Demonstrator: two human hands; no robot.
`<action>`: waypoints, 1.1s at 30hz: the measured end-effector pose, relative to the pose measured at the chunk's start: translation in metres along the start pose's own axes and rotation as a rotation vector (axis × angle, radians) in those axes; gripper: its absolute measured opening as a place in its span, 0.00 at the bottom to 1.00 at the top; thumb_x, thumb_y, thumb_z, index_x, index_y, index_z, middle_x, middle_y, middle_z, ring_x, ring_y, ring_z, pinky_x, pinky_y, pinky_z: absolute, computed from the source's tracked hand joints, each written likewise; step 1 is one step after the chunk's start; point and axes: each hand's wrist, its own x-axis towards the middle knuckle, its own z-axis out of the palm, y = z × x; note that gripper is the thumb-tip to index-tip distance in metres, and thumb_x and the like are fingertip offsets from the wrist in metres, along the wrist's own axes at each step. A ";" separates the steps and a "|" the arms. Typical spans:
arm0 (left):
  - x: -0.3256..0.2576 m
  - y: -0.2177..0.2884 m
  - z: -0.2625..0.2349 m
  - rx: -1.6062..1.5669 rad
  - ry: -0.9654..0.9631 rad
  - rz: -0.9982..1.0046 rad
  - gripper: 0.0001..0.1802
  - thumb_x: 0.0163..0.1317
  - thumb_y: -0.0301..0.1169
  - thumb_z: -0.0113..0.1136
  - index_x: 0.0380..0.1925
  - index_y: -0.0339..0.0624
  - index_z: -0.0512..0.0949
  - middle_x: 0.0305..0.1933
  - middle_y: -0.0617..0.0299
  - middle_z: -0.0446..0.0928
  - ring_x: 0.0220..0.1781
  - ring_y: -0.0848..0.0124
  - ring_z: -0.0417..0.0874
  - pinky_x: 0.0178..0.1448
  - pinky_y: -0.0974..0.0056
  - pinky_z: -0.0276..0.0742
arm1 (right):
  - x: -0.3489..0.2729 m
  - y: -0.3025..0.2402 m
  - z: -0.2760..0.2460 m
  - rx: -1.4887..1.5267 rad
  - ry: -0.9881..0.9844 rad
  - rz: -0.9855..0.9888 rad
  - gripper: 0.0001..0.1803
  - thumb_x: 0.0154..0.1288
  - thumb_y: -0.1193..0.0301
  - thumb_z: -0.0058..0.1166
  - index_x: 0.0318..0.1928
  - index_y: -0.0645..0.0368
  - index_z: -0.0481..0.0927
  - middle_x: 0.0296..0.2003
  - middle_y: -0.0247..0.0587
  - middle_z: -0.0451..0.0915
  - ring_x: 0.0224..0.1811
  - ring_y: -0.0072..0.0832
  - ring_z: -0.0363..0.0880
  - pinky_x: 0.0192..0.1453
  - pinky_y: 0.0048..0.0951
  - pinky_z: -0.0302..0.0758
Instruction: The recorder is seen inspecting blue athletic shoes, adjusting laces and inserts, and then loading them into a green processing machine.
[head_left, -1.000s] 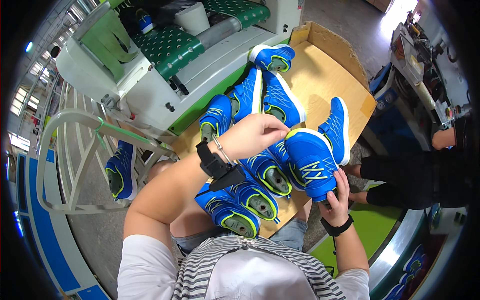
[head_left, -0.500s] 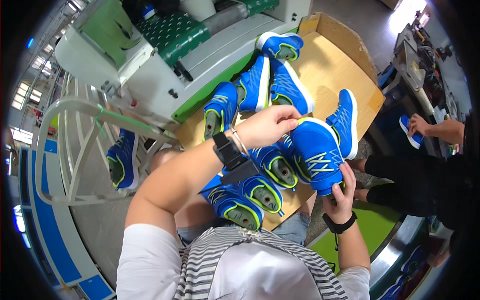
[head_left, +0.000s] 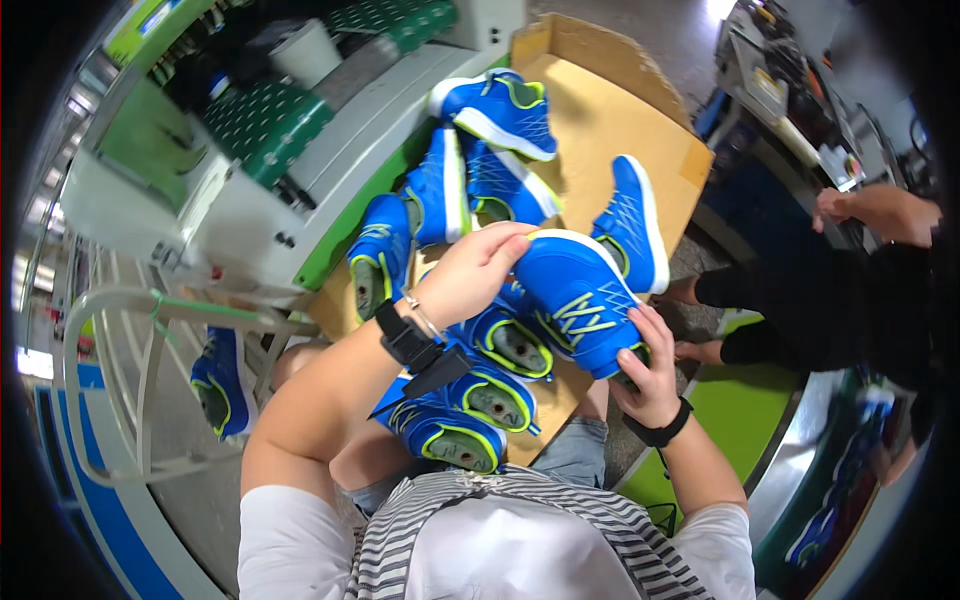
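Head view, both hands' grip still closed on blue shoe (head_left: 575,300), left hand (head_left: 470,275) at toe, right hand (head_left: 650,370) under heel, barely moved.

free: bare cardboard sheet (head_left: 610,110) top right of the pile | blocked: blue shoes (head_left: 480,170) crowd the left and middle (touching one another) | left edge: white machine housing (head_left: 230,230) | right: another person's arm (head_left: 880,210)

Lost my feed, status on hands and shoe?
Both hands gripping: left hand on toe, right hand under heel. Blue shoe held above cardboard board. More blue shoes crowd below.
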 end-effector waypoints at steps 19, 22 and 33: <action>0.139 -0.084 0.154 -0.551 0.201 -0.574 0.32 0.66 0.45 0.65 0.61 0.33 0.74 0.56 0.47 0.81 0.60 0.58 0.82 0.65 0.47 0.75 | 0.033 0.134 -0.028 0.062 0.352 0.577 0.40 0.64 0.79 0.61 0.75 0.62 0.59 0.69 0.52 0.68 0.71 0.37 0.66 0.74 0.34 0.63; 0.147 -0.065 0.171 -0.730 0.257 -0.415 0.30 0.57 0.37 0.75 0.54 0.28 0.78 0.51 0.49 0.83 0.45 0.61 0.87 0.49 0.60 0.83 | 0.007 0.158 -0.001 0.253 0.446 0.754 0.45 0.66 0.77 0.60 0.78 0.56 0.50 0.71 0.55 0.65 0.74 0.40 0.63 0.75 0.37 0.62; 0.111 0.007 0.095 -0.833 0.056 -0.232 0.37 0.64 0.31 0.69 0.70 0.46 0.62 0.64 0.54 0.75 0.62 0.58 0.80 0.63 0.49 0.78 | 0.034 0.142 -0.009 0.732 0.777 0.781 0.37 0.64 0.84 0.54 0.73 0.61 0.60 0.69 0.43 0.65 0.70 0.35 0.66 0.74 0.34 0.62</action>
